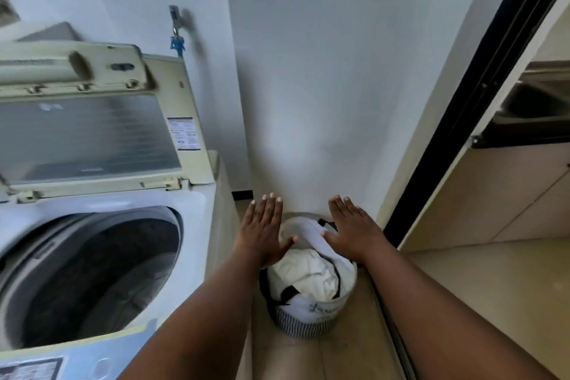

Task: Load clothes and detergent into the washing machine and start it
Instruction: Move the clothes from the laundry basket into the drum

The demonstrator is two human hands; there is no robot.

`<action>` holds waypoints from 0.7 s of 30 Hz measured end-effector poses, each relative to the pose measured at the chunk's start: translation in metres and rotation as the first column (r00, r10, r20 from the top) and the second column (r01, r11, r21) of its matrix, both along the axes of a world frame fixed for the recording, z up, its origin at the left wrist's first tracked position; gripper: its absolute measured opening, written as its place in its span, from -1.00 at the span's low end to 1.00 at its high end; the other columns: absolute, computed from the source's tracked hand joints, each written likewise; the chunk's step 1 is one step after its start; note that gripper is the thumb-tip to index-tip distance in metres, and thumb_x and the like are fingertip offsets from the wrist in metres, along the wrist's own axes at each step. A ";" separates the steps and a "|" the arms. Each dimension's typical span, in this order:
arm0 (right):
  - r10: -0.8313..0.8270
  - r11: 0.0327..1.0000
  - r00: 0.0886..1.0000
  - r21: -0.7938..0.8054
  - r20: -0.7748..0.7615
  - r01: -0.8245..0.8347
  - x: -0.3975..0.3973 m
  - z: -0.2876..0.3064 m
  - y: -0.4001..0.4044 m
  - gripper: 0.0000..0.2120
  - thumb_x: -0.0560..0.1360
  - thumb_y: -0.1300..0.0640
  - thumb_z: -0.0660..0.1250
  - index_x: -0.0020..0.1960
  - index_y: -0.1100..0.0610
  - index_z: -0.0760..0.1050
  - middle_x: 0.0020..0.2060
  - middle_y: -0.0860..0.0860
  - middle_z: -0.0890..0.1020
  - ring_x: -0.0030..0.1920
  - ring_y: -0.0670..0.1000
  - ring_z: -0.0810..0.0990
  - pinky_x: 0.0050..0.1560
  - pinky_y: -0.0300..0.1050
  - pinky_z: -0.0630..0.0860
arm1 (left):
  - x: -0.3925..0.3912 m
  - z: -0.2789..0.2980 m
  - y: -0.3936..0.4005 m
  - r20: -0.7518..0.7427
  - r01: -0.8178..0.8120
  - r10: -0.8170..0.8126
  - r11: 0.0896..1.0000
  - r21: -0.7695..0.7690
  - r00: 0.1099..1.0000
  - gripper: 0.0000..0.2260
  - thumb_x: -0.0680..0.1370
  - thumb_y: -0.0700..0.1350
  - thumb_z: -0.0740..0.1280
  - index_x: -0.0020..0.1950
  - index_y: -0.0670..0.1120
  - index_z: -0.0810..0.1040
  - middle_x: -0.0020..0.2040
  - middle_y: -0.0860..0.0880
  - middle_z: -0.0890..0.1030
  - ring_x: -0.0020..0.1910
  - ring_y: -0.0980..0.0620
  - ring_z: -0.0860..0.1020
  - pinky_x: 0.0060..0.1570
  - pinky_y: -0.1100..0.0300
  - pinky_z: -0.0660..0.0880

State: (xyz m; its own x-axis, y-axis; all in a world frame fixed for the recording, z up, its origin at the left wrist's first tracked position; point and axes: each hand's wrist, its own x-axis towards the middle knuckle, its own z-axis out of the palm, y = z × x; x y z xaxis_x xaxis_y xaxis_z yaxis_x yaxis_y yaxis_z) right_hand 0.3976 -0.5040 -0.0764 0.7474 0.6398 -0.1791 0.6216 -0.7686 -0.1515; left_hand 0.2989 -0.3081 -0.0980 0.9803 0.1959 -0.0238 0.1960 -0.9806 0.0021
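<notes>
Two hands are reaching forward and down over the laundry basket (303, 315), which is standing on the floor between the washing machine (197, 225) and the white wall. The left hand (262, 231) is spread flat with straight fingers and is holding nothing. The right hand (351, 233) is also spread flat, palm down, and is holding nothing. Both are hovering above the basket, and I cannot tell if any finger is touching the cloth.

I am judging that the task is only beginning: the step in hand is the taking of the clothes, and no loading is done yet. The next move is asking both hands to go lower into the basket, to close around the white clothes (305, 271), and then to carry them to the left, up and over the machine's rim into the drum (101, 271).

The basket is holding a heap of white cloth, which is filling it nearly to the top; its black handles are standing at the sides. The lid (89, 133) of the machine is standing open, folded back. The drum is looking dark, and the picture is too blurred there to say if something is lying inside. No detergent is showing anywhere in this view.
</notes>
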 end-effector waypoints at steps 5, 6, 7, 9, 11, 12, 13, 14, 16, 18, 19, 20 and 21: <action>0.051 0.994 0.996 -0.091 -0.076 -0.057 0.038 -0.055 -0.011 -0.27 0.56 -0.23 -0.08 0.56 0.15 -0.19 0.57 0.07 -0.11 0.56 0.04 -0.13 0.52 -0.02 -0.11 | 0.029 -0.064 -0.014 -0.151 -0.011 0.007 1.000 -0.023 0.989 -0.15 0.45 0.40 -0.29 0.53 -0.16 -0.31 0.56 -0.13 -0.28 0.53 -0.07 -0.30 0.39 0.01 -0.42; 0.052 0.994 0.996 -0.094 -0.075 -0.059 0.048 -0.061 -0.011 -0.27 0.55 -0.24 -0.11 0.56 0.15 -0.18 0.57 0.06 -0.10 0.56 0.03 -0.12 0.52 -0.03 -0.11 | 0.033 -0.075 -0.012 -0.179 -0.020 0.014 0.999 -0.032 0.984 -0.16 0.46 0.40 -0.28 0.53 -0.16 -0.31 0.56 -0.13 -0.28 0.53 -0.07 -0.30 0.40 0.01 -0.42; 0.049 0.994 0.995 -0.097 -0.083 -0.057 0.061 -0.069 -0.009 -0.29 0.57 -0.21 -0.10 0.56 0.15 -0.18 0.57 0.06 -0.10 0.56 0.03 -0.11 0.51 -0.03 -0.11 | 0.040 -0.087 -0.009 -0.209 -0.034 0.023 0.998 -0.045 0.978 -0.19 0.51 0.39 -0.23 0.54 -0.15 -0.31 0.56 -0.12 -0.28 0.53 -0.07 -0.30 0.42 0.00 -0.40; 0.026 0.993 0.992 -0.113 -0.125 -0.041 0.086 -0.084 -0.004 -0.35 0.62 -0.15 -0.05 0.56 0.14 -0.19 0.57 0.05 -0.10 0.56 0.03 -0.12 0.51 -0.03 -0.10 | 0.054 -0.107 0.001 -0.251 -0.067 0.047 0.995 -0.074 0.967 -0.22 0.57 0.34 -0.11 0.54 -0.15 -0.30 0.56 -0.12 -0.28 0.54 -0.06 -0.29 0.46 0.00 -0.35; -0.001 0.991 0.984 -0.131 -0.179 -0.023 0.108 -0.101 0.001 -0.36 0.63 -0.14 -0.04 0.56 0.13 -0.19 0.57 0.05 -0.09 0.56 0.03 -0.11 0.51 -0.02 -0.07 | 0.072 -0.122 0.013 -0.289 -0.089 0.058 0.992 -0.093 0.956 -0.23 0.59 0.30 -0.03 0.55 -0.14 -0.29 0.57 -0.12 -0.25 0.55 -0.08 -0.25 0.48 -0.01 -0.31; -0.008 0.990 0.979 -0.137 -0.202 -0.020 0.120 -0.111 0.005 -0.35 0.62 -0.14 -0.03 0.56 0.13 -0.19 0.57 0.05 -0.09 0.56 0.04 -0.11 0.51 -0.01 -0.06 | 0.081 -0.131 0.019 -0.316 -0.097 0.062 0.991 -0.097 0.947 -0.23 0.59 0.27 0.02 0.55 -0.14 -0.28 0.57 -0.14 -0.24 0.55 -0.09 -0.23 0.49 -0.02 -0.29; -0.012 0.990 0.974 -0.139 -0.226 -0.021 0.131 -0.122 0.007 -0.34 0.62 -0.14 -0.02 0.56 0.13 -0.19 0.57 0.06 -0.08 0.56 0.05 -0.09 0.51 -0.01 -0.04 | 0.092 -0.139 0.023 -0.346 -0.097 0.059 0.991 -0.095 0.936 -0.23 0.59 0.23 0.08 0.56 -0.14 -0.27 0.57 -0.16 -0.21 0.55 -0.11 -0.21 0.51 -0.03 -0.26; -0.013 0.990 0.965 -0.142 -0.261 -0.025 0.140 -0.135 0.009 -0.32 0.61 -0.15 0.01 0.56 0.12 -0.20 0.57 0.07 -0.07 0.56 0.07 -0.08 0.51 -0.01 -0.02 | 0.099 -0.149 0.028 -0.381 -0.099 0.056 0.991 -0.095 0.923 -0.23 0.59 0.19 0.13 0.56 -0.14 -0.25 0.57 -0.17 -0.19 0.56 -0.12 -0.18 0.51 -0.04 -0.23; -0.009 0.987 0.946 -0.156 -0.324 -0.044 0.151 -0.163 0.014 -0.28 0.59 -0.17 0.08 0.56 0.08 -0.20 0.57 0.08 -0.08 0.56 0.10 -0.07 0.50 0.00 0.02 | 0.111 -0.171 0.034 -0.447 -0.121 0.060 0.987 -0.109 0.893 -0.25 0.59 0.11 0.17 0.56 -0.14 -0.22 0.58 -0.19 -0.15 0.56 -0.14 -0.13 0.52 -0.04 -0.18; -0.013 0.983 0.918 -0.173 -0.397 -0.061 0.159 -0.198 0.020 -0.26 0.56 -0.20 0.12 0.57 0.01 -0.18 0.57 0.05 -0.08 0.56 0.10 -0.07 0.51 0.05 0.06 | 0.121 -0.201 0.036 -0.519 -0.135 0.050 0.982 -0.128 0.854 -0.26 0.59 0.05 0.20 0.57 -0.12 -0.20 0.58 -0.19 -0.11 0.56 -0.14 -0.11 0.52 -0.04 -0.17; -0.017 0.979 0.899 -0.188 -0.437 -0.073 0.163 -0.219 0.023 -0.26 0.55 -0.21 0.13 0.57 -0.02 -0.15 0.57 0.04 -0.08 0.56 0.09 -0.07 0.51 0.07 0.07 | 0.127 -0.218 0.034 -0.553 -0.136 0.032 0.979 -0.149 0.832 -0.26 0.58 0.03 0.21 0.57 -0.12 -0.19 0.58 -0.19 -0.11 0.56 -0.15 -0.11 0.52 -0.04 -0.18; -0.021 0.974 0.877 -0.207 -0.479 -0.090 0.164 -0.239 0.026 -0.28 0.55 -0.21 0.14 0.57 -0.04 -0.13 0.57 0.04 -0.07 0.56 0.09 -0.07 0.51 0.06 0.06 | 0.132 -0.235 0.031 -0.586 -0.140 0.011 0.975 -0.175 0.810 -0.25 0.58 0.02 0.23 0.57 -0.12 -0.19 0.58 -0.20 -0.12 0.56 -0.17 -0.12 0.51 -0.04 -0.20; -0.026 0.970 0.857 -0.222 -0.515 -0.103 0.164 -0.257 0.029 -0.30 0.55 -0.19 0.14 0.56 -0.04 -0.10 0.57 0.05 -0.05 0.56 0.08 -0.07 0.51 0.04 0.06 | 0.135 -0.250 0.027 -0.614 -0.158 -0.003 0.965 -0.208 0.790 -0.24 0.58 0.02 0.24 0.57 -0.11 -0.19 0.57 -0.21 -0.14 0.55 -0.18 -0.13 0.50 -0.04 -0.21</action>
